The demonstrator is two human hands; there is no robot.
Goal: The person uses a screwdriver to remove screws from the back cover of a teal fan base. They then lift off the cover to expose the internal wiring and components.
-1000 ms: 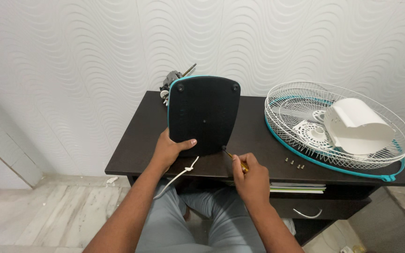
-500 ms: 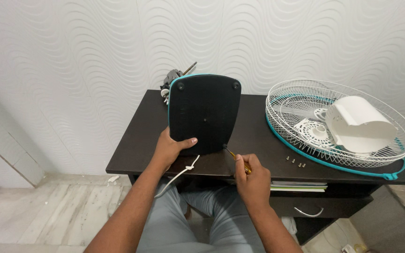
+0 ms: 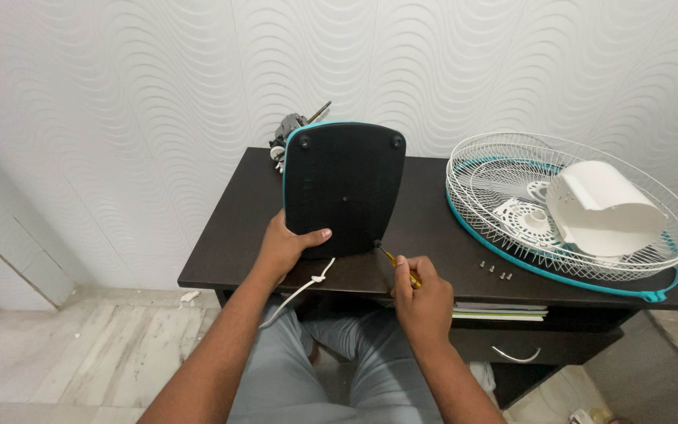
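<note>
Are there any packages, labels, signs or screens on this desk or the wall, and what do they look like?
None show: no package, label, sign or screen.
Nearest thing: a flat stack of papers or booklets on the shelf under the dark desk, white with a green edge; any print is hidden.
The fan base held upright has a plain black underside.

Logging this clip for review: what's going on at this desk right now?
A person's left hand steadies an upturned black plastic fan base with teal edging on the dark wooden desk. The right hand holds a yellow-handled screwdriver, tip at the base's lower right corner. A white wire fan guard with teal rim and small loose screws lie to the right.
</note>
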